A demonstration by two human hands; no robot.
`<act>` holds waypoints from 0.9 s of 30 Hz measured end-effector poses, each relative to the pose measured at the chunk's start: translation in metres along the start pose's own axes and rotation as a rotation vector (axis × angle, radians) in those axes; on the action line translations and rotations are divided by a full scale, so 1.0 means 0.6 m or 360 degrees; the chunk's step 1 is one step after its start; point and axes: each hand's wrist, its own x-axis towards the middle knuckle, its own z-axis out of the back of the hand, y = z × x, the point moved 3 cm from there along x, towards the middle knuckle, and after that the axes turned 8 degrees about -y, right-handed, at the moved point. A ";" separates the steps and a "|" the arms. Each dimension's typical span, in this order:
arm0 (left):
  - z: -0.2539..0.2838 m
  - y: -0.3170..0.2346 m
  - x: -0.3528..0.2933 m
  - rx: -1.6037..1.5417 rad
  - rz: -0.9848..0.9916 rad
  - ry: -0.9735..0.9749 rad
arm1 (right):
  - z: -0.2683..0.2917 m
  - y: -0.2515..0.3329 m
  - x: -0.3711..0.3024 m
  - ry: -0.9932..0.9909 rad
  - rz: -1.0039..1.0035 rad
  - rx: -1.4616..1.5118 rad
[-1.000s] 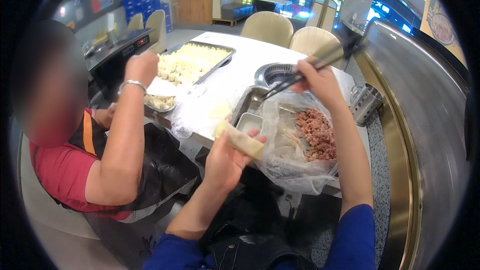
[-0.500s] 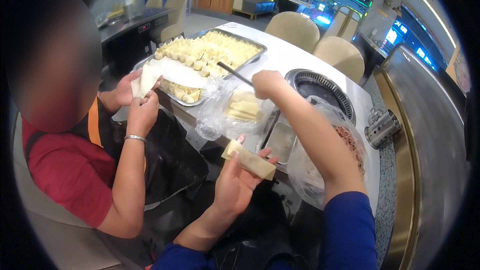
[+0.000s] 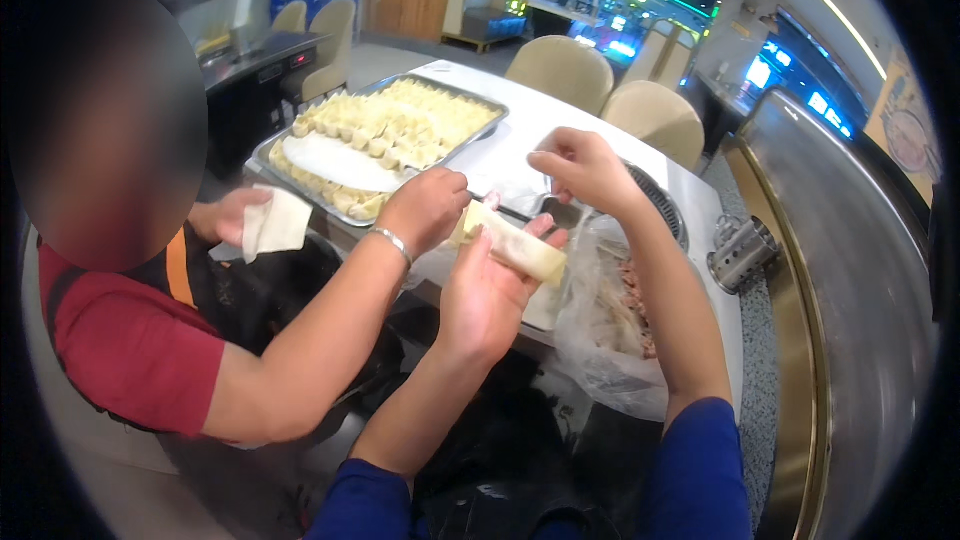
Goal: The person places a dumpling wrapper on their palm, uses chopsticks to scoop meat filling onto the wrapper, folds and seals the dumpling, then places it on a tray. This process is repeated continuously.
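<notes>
Evidently, in the head view, the pale dough sheet (image 3: 530, 254) lies across the fingers of the left hand (image 3: 485, 300), thumb pressing its near edge; the right hand (image 3: 592, 176) hangs above the table (image 3: 520, 140), its grip unclear. Probably light, limp and easily torn, the dough suits gentle edge holds.

The folded dough wrapper (image 3: 530, 254) at the centre of the frame is pale yellow, with the co-worker's dough sheet (image 3: 278, 224) at left a lighter cream. Dumplings (image 3: 350, 120) of buttery yellow fill a silver tray (image 3: 497, 124) on the white counter (image 3: 530, 118). Right of centre, pinkish-red minced meat (image 3: 634, 302) shows beside a clear, whitish plastic bag (image 3: 608, 372). Blue sleeves (image 3: 700, 460) stand at the bottom, a red sleeve (image 3: 140, 370) and orange strap (image 3: 180, 270) at left, beige chairs (image 3: 560, 70) above, and grey speckled flooring (image 3: 762, 360) at right.
</notes>
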 end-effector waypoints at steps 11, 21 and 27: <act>-0.110 0.129 0.023 0.0083 0.0220 0.0130 | 0.130 0.014 -0.241 -0.0677 0.1150 -0.0578; -0.169 0.184 0.014 0.0241 0.0191 0.0217 | 0.200 -0.056 -0.273 -0.1087 0.0458 0.0236; -0.220 0.239 0.012 0.0367 0.0127 0.0536 | 0.211 -0.090 -0.309 -0.0776 0.0088 0.1306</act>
